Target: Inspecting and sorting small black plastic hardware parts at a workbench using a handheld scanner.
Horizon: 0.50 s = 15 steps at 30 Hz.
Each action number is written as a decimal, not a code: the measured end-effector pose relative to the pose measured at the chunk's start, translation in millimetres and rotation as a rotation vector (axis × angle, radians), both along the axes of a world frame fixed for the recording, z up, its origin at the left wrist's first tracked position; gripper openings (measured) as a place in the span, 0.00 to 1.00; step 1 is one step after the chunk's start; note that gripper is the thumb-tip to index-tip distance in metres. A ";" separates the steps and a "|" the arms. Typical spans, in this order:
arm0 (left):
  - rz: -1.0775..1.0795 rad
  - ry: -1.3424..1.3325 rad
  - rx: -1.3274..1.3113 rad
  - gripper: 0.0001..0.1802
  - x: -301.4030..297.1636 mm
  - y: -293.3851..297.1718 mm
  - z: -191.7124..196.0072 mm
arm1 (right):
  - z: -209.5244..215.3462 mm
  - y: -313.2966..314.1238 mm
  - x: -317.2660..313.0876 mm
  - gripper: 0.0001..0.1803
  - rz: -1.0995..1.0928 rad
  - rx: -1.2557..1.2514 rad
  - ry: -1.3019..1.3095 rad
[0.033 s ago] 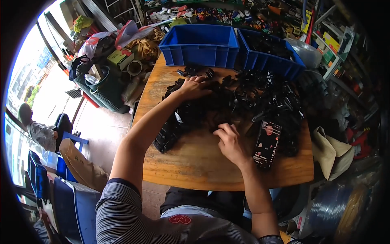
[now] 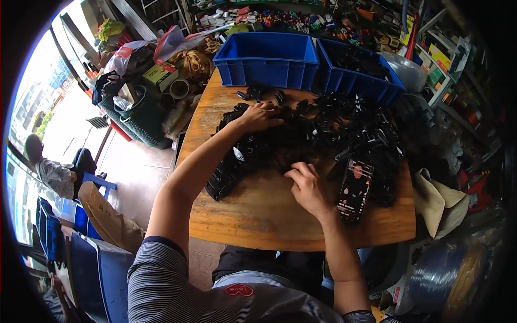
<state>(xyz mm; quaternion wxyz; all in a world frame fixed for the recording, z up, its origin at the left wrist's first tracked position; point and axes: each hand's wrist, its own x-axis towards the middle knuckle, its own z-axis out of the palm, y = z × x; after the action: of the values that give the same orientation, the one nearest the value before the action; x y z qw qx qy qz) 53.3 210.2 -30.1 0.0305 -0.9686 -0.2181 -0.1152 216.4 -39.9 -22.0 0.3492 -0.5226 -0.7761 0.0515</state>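
Saw a wooden table point(image 2: 253, 215) with an orange-brown, grained top, curved along the near edge. Looked darker toward the middle, from stain or shadow, could not tell which. Noted two blue plastic bins at the far end, side by side: a left bin point(image 2: 264, 72) and, turned at an angle, a right bin point(image 2: 353, 89). Found a small cluster of black pieces point(image 2: 258, 94) just in front of the left bin, a heap of black parts point(image 2: 223, 177) along the left side, and a larger heap point(image 2: 371, 134) across the right. Spotted a phone point(image 2: 354, 189), screen lit, beside the larger heap. Could not tell whether flat or propped.
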 end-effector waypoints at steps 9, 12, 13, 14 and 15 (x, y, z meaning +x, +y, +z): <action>0.268 -0.487 -0.430 0.34 -105.4 -126.7 73.3 | 0.3 -4.9 5.5 0.12 0.035 -0.099 0.141; 0.744 -0.302 -0.117 0.42 -155.6 -155.7 20.7 | 1.1 -3.1 1.0 0.10 0.024 -0.034 0.077; 0.793 -0.309 -0.191 0.42 -165.1 -161.2 3.3 | 0.9 -2.5 -0.8 0.09 0.018 -0.001 0.037; 0.842 -0.317 -0.267 0.43 -169.3 -165.1 -9.4 | 1.5 -2.1 -2.9 0.09 0.011 0.031 -0.005; 0.834 -0.277 -0.322 0.44 -167.9 -163.4 -21.9 | 4.8 -2.7 -5.1 0.08 -0.003 0.051 -0.036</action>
<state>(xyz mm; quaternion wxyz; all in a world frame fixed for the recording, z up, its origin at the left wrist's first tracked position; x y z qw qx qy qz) -114.6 46.8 -52.0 -0.1059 -0.7662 -0.6059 -0.1862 211.3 -42.5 -17.2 0.3485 -0.5154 -0.7825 0.0216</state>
